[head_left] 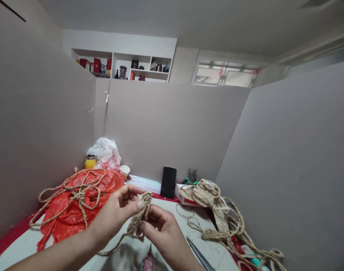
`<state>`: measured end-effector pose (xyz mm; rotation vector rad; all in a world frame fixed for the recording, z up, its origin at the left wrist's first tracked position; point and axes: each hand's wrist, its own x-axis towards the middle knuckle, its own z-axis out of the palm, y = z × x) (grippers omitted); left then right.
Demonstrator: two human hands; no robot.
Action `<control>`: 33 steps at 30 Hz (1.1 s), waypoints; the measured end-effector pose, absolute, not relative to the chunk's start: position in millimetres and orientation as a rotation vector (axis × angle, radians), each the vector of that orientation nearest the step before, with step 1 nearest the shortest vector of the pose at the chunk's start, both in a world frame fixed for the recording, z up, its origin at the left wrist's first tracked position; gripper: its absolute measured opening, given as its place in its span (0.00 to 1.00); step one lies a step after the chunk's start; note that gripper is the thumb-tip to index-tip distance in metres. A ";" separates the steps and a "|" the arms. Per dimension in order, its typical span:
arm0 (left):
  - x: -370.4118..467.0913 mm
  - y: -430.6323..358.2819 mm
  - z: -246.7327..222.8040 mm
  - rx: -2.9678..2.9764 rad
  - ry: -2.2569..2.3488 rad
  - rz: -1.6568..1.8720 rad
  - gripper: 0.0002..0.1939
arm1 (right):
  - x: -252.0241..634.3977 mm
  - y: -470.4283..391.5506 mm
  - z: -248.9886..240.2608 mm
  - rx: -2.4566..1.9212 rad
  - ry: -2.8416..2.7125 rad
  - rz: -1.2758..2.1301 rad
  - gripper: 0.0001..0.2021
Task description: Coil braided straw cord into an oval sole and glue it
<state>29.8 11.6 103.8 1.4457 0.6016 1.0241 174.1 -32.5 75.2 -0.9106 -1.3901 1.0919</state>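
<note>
A small bundle of braided straw rope (136, 222) is held up between both hands over the pale tabletop. My left hand (118, 209) pinches its upper end between thumb and fingers. Lower on the right side, my right hand (163, 229) grips the same piece with thumb and fingers. From its lower end a rope tail runs left beneath my left wrist. Below the hands lies a pink-handled pointed tool (149, 260), and right of it a long metal tool (198, 254), perhaps scissors or tweezers.
Loose rope (83, 194) lies on a red plastic bag (64, 218) at left. A white cup (125, 170), yellow jar (90, 162) and upright black phone (168, 182) stand behind. More braided rope (207, 192) is heaped at right, over a box, near green-handled pliers (191, 181).
</note>
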 end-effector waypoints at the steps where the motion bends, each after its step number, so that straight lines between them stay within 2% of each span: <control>1: 27.5 13.2 107.5 1.464 0.590 0.991 0.14 | 176.9 -32.1 76.8 -0.904 -1.394 1.115 0.05; 5: 20.0 21.7 118.2 1.628 0.619 0.885 0.12 | 185.8 -31.9 84.4 -0.876 -1.406 1.164 0.06; 9: 13.8 38.4 121.9 1.693 0.758 1.141 0.14 | 191.6 -32.9 90.3 -0.829 -1.380 1.179 0.07; 12: 9.8 52.1 121.0 1.454 0.765 1.271 0.15 | 197.1 -33.2 91.3 -0.791 -1.375 1.156 0.07; 20: 14.8 50.4 111.0 1.117 0.504 1.069 0.18 | 206.3 -30.6 85.4 -0.778 -1.371 1.134 0.12; 33: 18.4 38.0 110.7 1.120 0.452 0.974 0.19 | 200.3 -29.5 86.8 -0.729 -1.382 1.158 0.09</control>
